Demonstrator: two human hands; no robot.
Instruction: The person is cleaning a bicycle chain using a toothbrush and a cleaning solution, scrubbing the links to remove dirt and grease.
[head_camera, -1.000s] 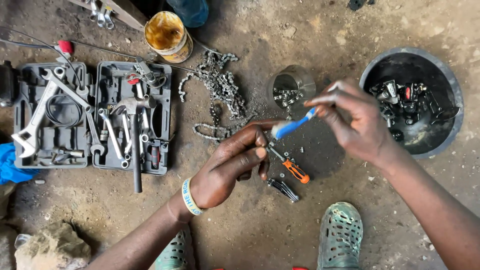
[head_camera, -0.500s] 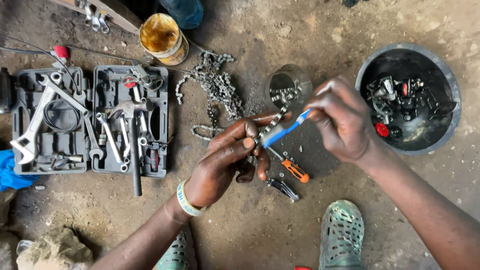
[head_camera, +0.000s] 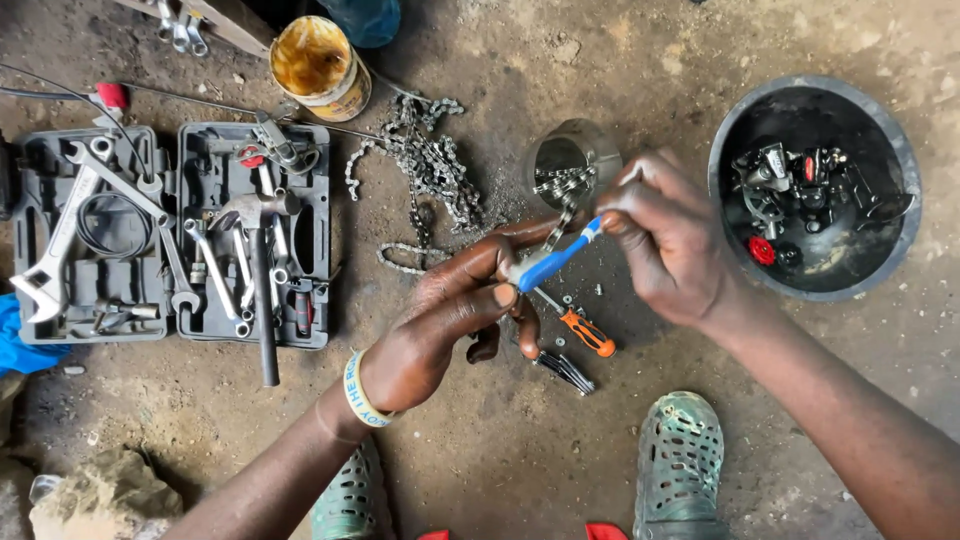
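The right hand (head_camera: 665, 240) grips the upper end of a blue-handled tool (head_camera: 553, 260), probably a small brush or screwdriver; the view is not sharp enough to say which. The left hand (head_camera: 450, 320) closes its fingers around the lower end of the same tool and pinches a short piece of bicycle chain (head_camera: 556, 228) there. Both hands are just below the small metal tin (head_camera: 572, 160). An orange-handled screwdriver (head_camera: 585, 333) lies on the ground further below the tin, under the hands. Left of the tin lies a loose chain pile (head_camera: 425, 165), and further left the open grey tool case (head_camera: 170, 235). Right of the tin stands a black bowl (head_camera: 895, 150) with bicycle parts.
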